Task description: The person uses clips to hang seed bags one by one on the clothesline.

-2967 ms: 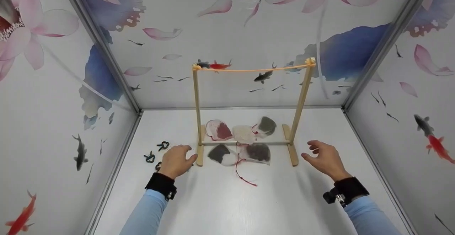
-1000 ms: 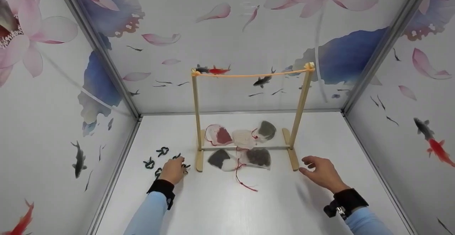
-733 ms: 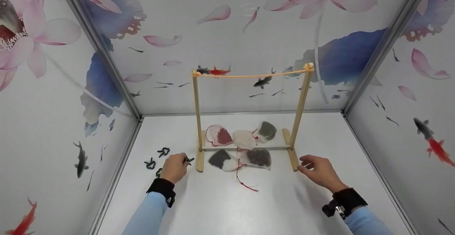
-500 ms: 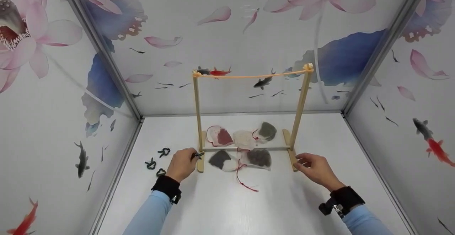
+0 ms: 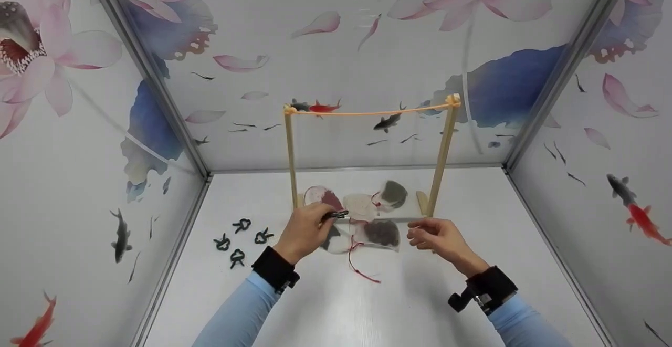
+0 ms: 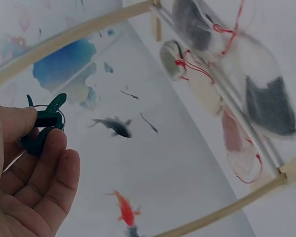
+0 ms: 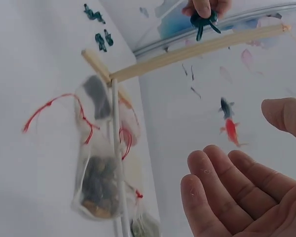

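My left hand (image 5: 304, 231) pinches a dark green spring clip (image 6: 48, 118) between thumb and fingers, raised above the bags in the head view. My right hand (image 5: 443, 239) holds nothing; its fingers are loosely bent near the right post, and the right wrist view shows the palm. Several small see-through drawstring bags lie around the bottom bar of a wooden frame (image 5: 442, 163): one with red contents (image 5: 332, 199), a pale bag (image 5: 360, 207), one with green contents (image 5: 395, 195), and one with dark contents (image 5: 382, 233). A black-and-white bag (image 5: 336, 243) is partly hidden by my left hand.
An orange string (image 5: 362, 113) runs between the tops of the frame's two posts. Several more green clips (image 5: 237, 258) lie on the white table (image 5: 362, 310) to the left. Printed panels (image 5: 252, 142) enclose the back and sides.
My left hand has picked up a clip from the group on the left and carried it right, over the bags. My right hand has moved left, toward the frame.
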Demonstrator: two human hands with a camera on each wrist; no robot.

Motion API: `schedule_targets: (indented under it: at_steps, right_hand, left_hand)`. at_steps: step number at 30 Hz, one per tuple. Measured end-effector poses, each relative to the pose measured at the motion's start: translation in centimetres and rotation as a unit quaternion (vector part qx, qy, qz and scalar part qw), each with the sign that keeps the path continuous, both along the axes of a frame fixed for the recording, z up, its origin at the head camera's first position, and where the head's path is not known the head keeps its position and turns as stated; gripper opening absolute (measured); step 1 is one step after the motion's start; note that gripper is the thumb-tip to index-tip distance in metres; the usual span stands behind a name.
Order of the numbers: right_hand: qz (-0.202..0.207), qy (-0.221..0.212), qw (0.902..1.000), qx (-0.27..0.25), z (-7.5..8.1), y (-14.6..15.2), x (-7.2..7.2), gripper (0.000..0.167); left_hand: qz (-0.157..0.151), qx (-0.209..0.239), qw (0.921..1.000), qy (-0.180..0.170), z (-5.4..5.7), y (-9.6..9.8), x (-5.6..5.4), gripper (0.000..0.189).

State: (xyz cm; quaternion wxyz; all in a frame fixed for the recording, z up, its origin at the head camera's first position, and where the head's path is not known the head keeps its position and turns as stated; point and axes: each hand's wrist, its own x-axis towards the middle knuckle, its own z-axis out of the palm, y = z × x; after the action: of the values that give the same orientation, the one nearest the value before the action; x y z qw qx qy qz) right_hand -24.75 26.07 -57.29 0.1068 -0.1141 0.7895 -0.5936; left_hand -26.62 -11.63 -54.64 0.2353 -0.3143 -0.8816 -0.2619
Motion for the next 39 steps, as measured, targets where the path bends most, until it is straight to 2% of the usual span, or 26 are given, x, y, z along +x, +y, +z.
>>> schedule_targets:
  at_steps: [6,15,19,23,30,35,39]
  right_hand:
    - [0.037,-0.025,0.9982,-0.041,1.0,-2.9,-0.3,0.047]
    - [0.061,-0.065,0.9923,-0.086,1.7,-5.6,-1.2,0.053]
    - [0.062,-0.075,0.9882,-0.118,1.9,-6.2,-1.9,0.044]
    - [0.053,-0.077,0.9861,-0.137,1.9,-6.4,-2.3,0.034]
    - [0.049,-0.077,0.9879,-0.126,1.9,-6.3,-2.4,0.026]
    - [0.048,-0.072,0.9881,-0.127,1.9,-6.2,-2.3,0.033]
    - [0.053,-0.039,0.9928,-0.100,1.6,-6.0,-2.2,0.042]
  left_hand:
    - [-0.036,0.004,0.9987,0.036,1.0,2.5,0.3,0.010]
    - [-0.086,0.012,0.9958,0.029,1.5,5.2,0.1,0.008]
    - [-0.098,0.004,0.9949,0.021,1.6,5.8,-0.1,0.008]
    - [-0.102,-0.002,0.9944,0.026,1.5,6.0,-0.2,0.008]
    - [-0.103,0.003,0.9945,0.018,1.4,6.1,-0.4,0.013]
    - [-0.101,-0.005,0.9948,0.017,1.3,6.3,-0.5,0.013]
    - [-0.092,-0.011,0.9956,0.009,1.0,6.4,-0.4,0.013]
